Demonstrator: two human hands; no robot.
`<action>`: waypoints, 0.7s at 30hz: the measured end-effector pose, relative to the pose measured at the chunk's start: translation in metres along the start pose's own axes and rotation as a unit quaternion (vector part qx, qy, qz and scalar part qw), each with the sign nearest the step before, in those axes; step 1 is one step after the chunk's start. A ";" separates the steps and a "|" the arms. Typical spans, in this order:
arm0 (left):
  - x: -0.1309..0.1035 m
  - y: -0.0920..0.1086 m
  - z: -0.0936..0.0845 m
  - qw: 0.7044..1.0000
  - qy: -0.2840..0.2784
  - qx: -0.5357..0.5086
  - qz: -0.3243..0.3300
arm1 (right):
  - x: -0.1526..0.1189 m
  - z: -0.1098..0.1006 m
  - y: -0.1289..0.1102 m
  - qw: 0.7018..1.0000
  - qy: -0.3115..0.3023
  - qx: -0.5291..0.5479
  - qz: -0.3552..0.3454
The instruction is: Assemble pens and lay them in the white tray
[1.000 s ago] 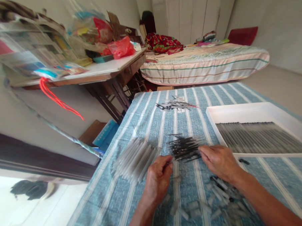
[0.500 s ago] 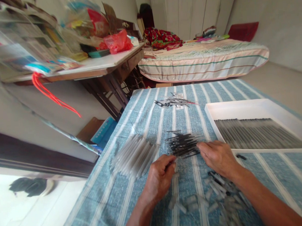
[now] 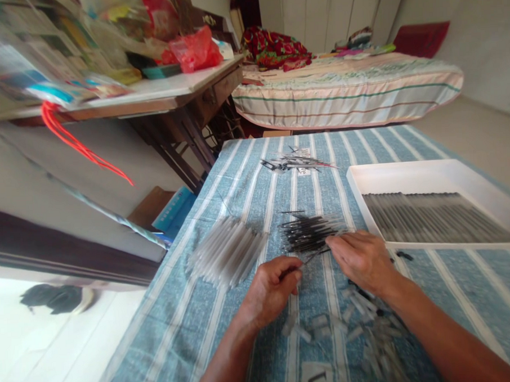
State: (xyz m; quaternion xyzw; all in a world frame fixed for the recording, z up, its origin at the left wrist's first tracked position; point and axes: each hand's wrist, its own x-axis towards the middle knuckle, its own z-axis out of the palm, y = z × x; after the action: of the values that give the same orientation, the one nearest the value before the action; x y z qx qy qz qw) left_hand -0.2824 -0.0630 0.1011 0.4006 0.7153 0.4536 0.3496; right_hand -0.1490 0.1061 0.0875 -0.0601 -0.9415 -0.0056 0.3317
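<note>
My left hand [image 3: 276, 286] is closed in a pinch in front of the refill pile. A thin dark pen refill [image 3: 313, 257] spans the gap between its fingertips and those of my right hand [image 3: 362, 260], which is also pinched shut. Just beyond lies a pile of black pen refills [image 3: 305, 234] with pale ends. Left of it rests a bundle of translucent pen barrels [image 3: 228, 251]. Nearer me, short clear and black pen caps [image 3: 382, 343] lie scattered, partly hidden by my right forearm.
A white tray [image 3: 406, 176] on the right holds rows of dark-ended pens [image 3: 433, 217]. Loose refills and thin parts [image 3: 290, 162] lie at the far end of the striped tablecloth [image 3: 159, 330]. A cluttered desk [image 3: 170, 96] stands at left, a bed [image 3: 344, 97] behind.
The view has tilted slightly, so the table appears higher. A thin refill now shows between my fingertips, and my right hand has shifted slightly left.
</note>
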 end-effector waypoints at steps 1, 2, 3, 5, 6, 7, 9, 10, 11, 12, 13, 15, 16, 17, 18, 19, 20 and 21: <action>0.000 0.001 0.001 1.000 0.007 -0.015 -0.007 | 0.001 0.000 -0.003 1.000 0.002 0.009 -0.005; 0.000 0.002 0.002 0.999 0.015 -0.032 -0.013 | 0.001 -0.001 -0.007 1.000 0.004 0.019 -0.011; 0.000 0.003 0.002 0.998 0.025 -0.051 -0.018 | 0.001 -0.002 -0.011 0.999 0.006 0.032 -0.018; 0.000 0.005 0.002 0.995 0.044 -0.091 -0.023 | 0.002 -0.004 -0.020 0.997 0.013 0.067 -0.031; 0.000 0.006 0.002 0.992 0.054 -0.110 -0.022 | 0.002 -0.005 -0.024 0.995 0.021 0.086 -0.034; 0.000 0.006 0.001 0.989 0.065 -0.130 -0.020 | 0.002 -0.006 -0.027 0.994 0.032 0.104 -0.031; -0.001 0.007 -0.002 0.980 0.091 -0.178 -0.008 | 0.002 -0.007 -0.034 0.990 0.049 0.133 -0.016; -0.001 0.007 -0.004 0.973 0.104 -0.206 0.002 | 0.002 -0.006 -0.037 0.989 0.046 0.144 -0.009; -0.002 0.007 -0.005 0.965 0.114 -0.235 0.014 | 0.002 -0.005 -0.040 0.988 0.031 0.152 -0.007; -0.002 0.007 -0.007 0.957 0.120 -0.263 0.026 | 0.002 -0.004 -0.044 0.988 0.002 0.156 -0.008; -0.003 0.006 -0.007 0.949 0.121 -0.289 0.037 | 0.002 -0.002 -0.047 0.987 -0.035 0.156 -0.014; -0.003 0.006 -0.008 0.937 0.117 -0.327 0.047 | 0.003 0.002 -0.055 0.983 -0.110 0.144 -0.025; -0.004 0.006 -0.008 0.933 0.112 -0.339 0.047 | 0.003 0.004 -0.059 0.980 -0.142 0.133 -0.029; -0.004 0.007 -0.007 0.931 0.107 -0.347 0.046 | 0.003 0.006 -0.062 0.978 -0.169 0.121 -0.034; -0.004 0.007 -0.006 0.930 0.102 -0.351 0.044 | 0.004 0.008 -0.065 0.974 -0.192 0.111 -0.039; -0.004 0.007 -0.005 0.930 0.097 -0.352 0.042 | 0.004 0.010 -0.067 0.971 -0.214 0.103 -0.043; -0.004 0.007 -0.005 0.931 0.093 -0.352 0.040 | 0.004 0.012 -0.069 0.966 -0.237 0.097 -0.044; -0.004 0.008 -0.004 0.932 0.089 -0.349 0.040 | 0.004 0.013 -0.070 0.961 -0.258 0.093 -0.043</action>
State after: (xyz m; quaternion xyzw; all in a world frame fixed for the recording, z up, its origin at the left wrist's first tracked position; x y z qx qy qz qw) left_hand -0.2821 -0.0662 0.1102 0.2395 0.5234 0.7221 0.3837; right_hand -0.1690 0.0374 0.0820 0.0124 -0.9931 0.0835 0.0813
